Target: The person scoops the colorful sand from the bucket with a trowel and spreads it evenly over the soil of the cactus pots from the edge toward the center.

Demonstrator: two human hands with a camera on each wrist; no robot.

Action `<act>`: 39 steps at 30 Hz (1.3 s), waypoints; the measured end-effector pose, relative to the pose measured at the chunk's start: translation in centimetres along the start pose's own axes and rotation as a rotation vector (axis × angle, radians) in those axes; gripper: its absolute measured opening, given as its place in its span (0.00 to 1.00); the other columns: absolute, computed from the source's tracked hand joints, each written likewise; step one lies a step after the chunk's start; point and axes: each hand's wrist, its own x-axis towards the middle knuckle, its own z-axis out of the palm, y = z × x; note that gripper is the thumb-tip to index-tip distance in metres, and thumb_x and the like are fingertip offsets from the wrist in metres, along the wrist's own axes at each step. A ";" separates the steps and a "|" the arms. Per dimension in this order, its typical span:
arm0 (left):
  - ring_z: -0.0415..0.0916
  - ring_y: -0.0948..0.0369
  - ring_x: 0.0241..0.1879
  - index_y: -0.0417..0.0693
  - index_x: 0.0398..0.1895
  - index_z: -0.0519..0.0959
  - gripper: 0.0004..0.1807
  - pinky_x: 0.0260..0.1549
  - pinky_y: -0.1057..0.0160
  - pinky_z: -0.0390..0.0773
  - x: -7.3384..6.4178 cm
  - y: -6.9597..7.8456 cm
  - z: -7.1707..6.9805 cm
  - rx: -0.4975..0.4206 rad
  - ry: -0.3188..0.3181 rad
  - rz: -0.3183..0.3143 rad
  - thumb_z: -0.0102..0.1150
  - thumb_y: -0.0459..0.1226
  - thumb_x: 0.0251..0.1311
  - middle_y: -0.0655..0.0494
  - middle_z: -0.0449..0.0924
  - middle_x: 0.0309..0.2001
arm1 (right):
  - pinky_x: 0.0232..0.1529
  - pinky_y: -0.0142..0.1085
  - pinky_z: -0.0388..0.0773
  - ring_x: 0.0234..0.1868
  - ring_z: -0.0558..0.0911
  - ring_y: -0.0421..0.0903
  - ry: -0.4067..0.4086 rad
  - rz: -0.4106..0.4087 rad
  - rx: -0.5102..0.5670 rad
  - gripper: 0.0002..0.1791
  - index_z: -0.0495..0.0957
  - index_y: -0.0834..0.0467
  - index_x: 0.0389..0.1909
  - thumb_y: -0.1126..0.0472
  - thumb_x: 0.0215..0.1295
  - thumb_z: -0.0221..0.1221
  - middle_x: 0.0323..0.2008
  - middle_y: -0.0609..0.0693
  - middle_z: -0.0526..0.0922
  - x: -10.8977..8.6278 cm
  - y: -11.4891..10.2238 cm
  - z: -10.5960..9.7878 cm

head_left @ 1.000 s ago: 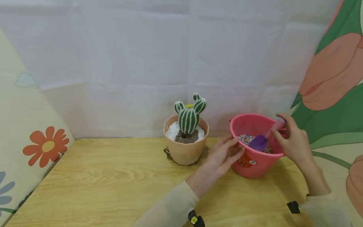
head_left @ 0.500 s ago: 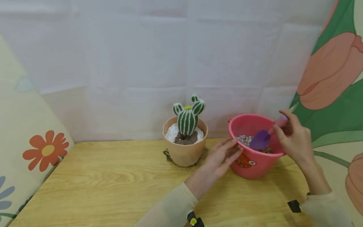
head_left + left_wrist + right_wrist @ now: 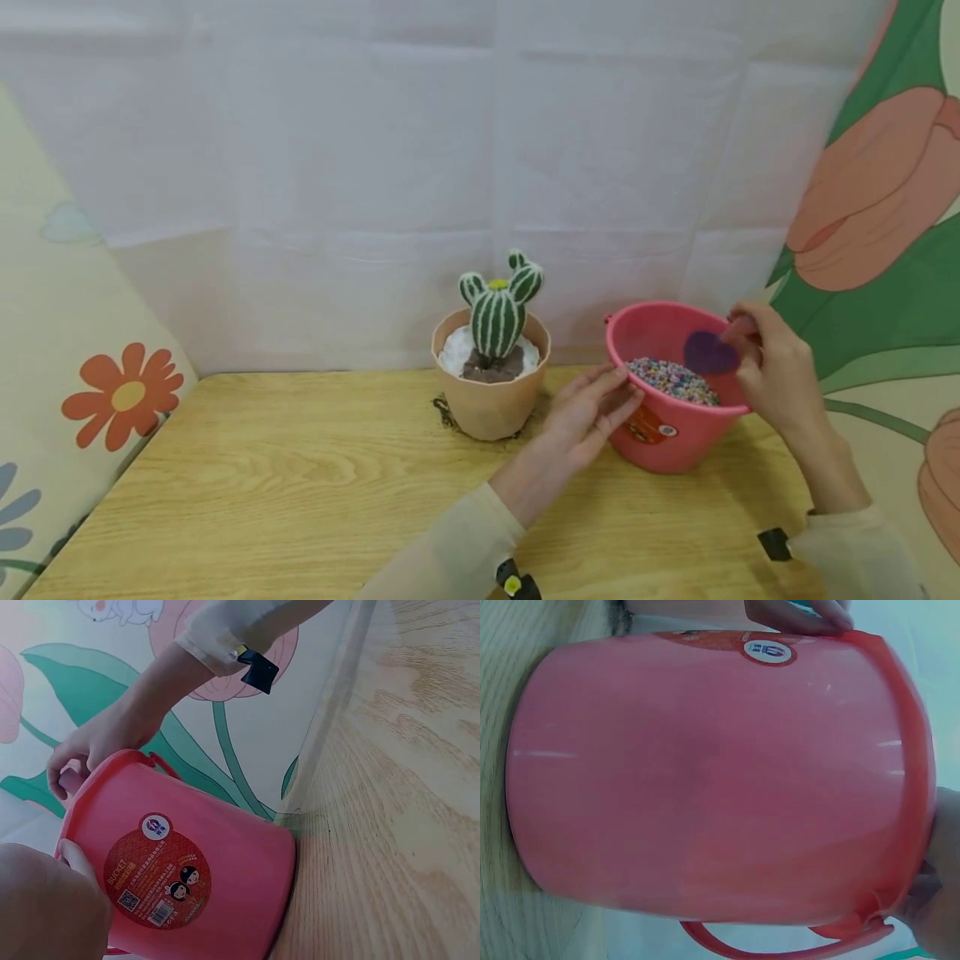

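A pink bucket [image 3: 660, 433] stands on the table, part filled with small multicoloured beads [image 3: 675, 379]. Fingers and thumb of my left hand [image 3: 573, 425] hold its near left rim; the left wrist view has the thumb lying against the outer wall. My right hand [image 3: 776, 367] grips the pink handle of a small trowel [image 3: 711, 353] over the right rim. Its purple blade is inside the bucket, above the beads by the far right wall. In the right wrist view the bucket [image 3: 720, 780] hides the blade, and the right hand shows only at the edge.
Left of the bucket, a peach flowerpot [image 3: 491, 404] holds a green-and-white knitted cactus [image 3: 498, 321] in white filling. Dark scraps [image 3: 442, 410] lie at the pot's base. The bucket's handle [image 3: 780, 952] hangs down one side. A white cloth [image 3: 337, 167] backs the wooden table [image 3: 300, 475].
The trowel's blade has come up off the beads and shifted right toward the bucket's inner wall, turning as the right hand tilts. My left hand stays at the rim.
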 end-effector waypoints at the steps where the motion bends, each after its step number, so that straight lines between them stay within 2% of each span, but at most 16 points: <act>1: 0.82 0.52 0.44 0.38 0.43 0.81 0.07 0.51 0.56 0.82 0.0 0.0 0.0 0.000 -0.001 0.000 0.66 0.26 0.62 0.38 0.82 0.49 | 0.43 0.16 0.67 0.39 0.81 0.52 -0.003 0.012 0.011 0.20 0.73 0.67 0.56 0.83 0.64 0.54 0.35 0.56 0.81 0.0 0.1 0.0; 5: 0.83 0.52 0.44 0.38 0.43 0.81 0.08 0.51 0.56 0.82 -0.1 0.0 0.0 -0.002 -0.004 0.000 0.66 0.26 0.62 0.38 0.82 0.49 | 0.48 0.13 0.66 0.42 0.81 0.49 -0.027 0.081 0.034 0.18 0.69 0.66 0.58 0.77 0.69 0.56 0.38 0.56 0.82 0.0 0.2 0.0; 11: 0.83 0.52 0.43 0.38 0.42 0.82 0.07 0.51 0.56 0.82 -0.1 0.0 0.1 -0.001 -0.022 0.006 0.66 0.26 0.62 0.39 0.83 0.48 | 0.51 0.14 0.66 0.43 0.76 0.30 -0.086 0.155 0.071 0.16 0.66 0.66 0.59 0.71 0.74 0.56 0.42 0.58 0.83 0.0 0.2 0.0; 12: 0.83 0.53 0.43 0.38 0.42 0.82 0.06 0.51 0.56 0.82 0.0 0.0 0.1 -0.001 -0.024 0.007 0.66 0.26 0.62 0.39 0.83 0.47 | 0.51 0.14 0.66 0.44 0.76 0.30 -0.091 0.160 0.075 0.16 0.66 0.66 0.59 0.71 0.74 0.55 0.42 0.58 0.83 0.1 0.3 0.0; 16: 0.83 0.53 0.42 0.39 0.41 0.82 0.06 0.50 0.55 0.82 0.1 0.0 0.1 0.002 -0.017 0.015 0.66 0.25 0.62 0.39 0.83 0.46 | 0.47 0.15 0.69 0.42 0.78 0.34 -0.117 0.178 0.081 0.14 0.67 0.65 0.58 0.70 0.76 0.53 0.40 0.57 0.84 0.0 0.4 -0.1; 20: 0.84 0.52 0.42 0.38 0.40 0.81 0.06 0.50 0.55 0.82 0.1 -0.1 0.0 -0.004 -0.012 0.025 0.65 0.25 0.63 0.39 0.83 0.46 | 0.42 0.19 0.71 0.42 0.79 0.37 -0.179 0.187 0.126 0.12 0.66 0.64 0.57 0.70 0.78 0.50 0.38 0.55 0.85 -0.2 0.6 -0.3; 25: 0.84 0.51 0.43 0.37 0.41 0.81 0.06 0.50 0.55 0.83 0.0 -0.1 0.0 -0.018 -0.006 0.040 0.65 0.24 0.63 0.37 0.83 0.47 | 0.42 0.19 0.74 0.43 0.81 0.36 -0.227 0.204 0.181 0.10 0.65 0.64 0.55 0.66 0.80 0.49 0.36 0.54 0.86 -0.1 0.6 -0.5; 30: 0.84 0.51 0.43 0.37 0.41 0.82 0.06 0.50 0.54 0.83 -0.1 0.0 -0.1 -0.030 -0.008 0.041 0.64 0.23 0.63 0.37 0.82 0.48 | 0.41 0.23 0.78 0.39 0.86 0.44 -0.285 0.245 0.237 0.11 0.65 0.62 0.56 0.63 0.80 0.50 0.35 0.53 0.87 0.0 0.1 -0.7; 34: 0.84 0.51 0.42 0.38 0.41 0.82 0.06 0.50 0.54 0.83 0.0 0.0 -0.2 -0.030 -0.014 0.042 0.64 0.23 0.63 0.39 0.83 0.45 | 0.43 0.27 0.81 0.40 0.86 0.49 -0.329 0.264 0.295 0.11 0.65 0.62 0.58 0.64 0.80 0.49 0.37 0.54 0.86 0.1 -0.4 -1.0; 37: 0.84 0.52 0.42 0.38 0.40 0.82 0.06 0.50 0.54 0.83 0.0 -0.1 -0.1 -0.025 -0.014 0.046 0.64 0.23 0.63 0.39 0.83 0.45 | 0.44 0.29 0.82 0.41 0.87 0.48 -0.336 0.284 0.344 0.13 0.64 0.62 0.59 0.64 0.80 0.49 0.39 0.57 0.86 0.2 -0.6 -1.4; 39: 0.84 0.52 0.41 0.38 0.40 0.82 0.06 0.50 0.53 0.83 0.0 -0.3 0.0 -0.026 -0.016 0.046 0.64 0.23 0.63 0.39 0.83 0.46 | 0.44 0.27 0.81 0.42 0.86 0.43 -0.316 0.289 0.332 0.14 0.63 0.62 0.61 0.64 0.79 0.50 0.42 0.58 0.85 0.1 -0.5 -1.8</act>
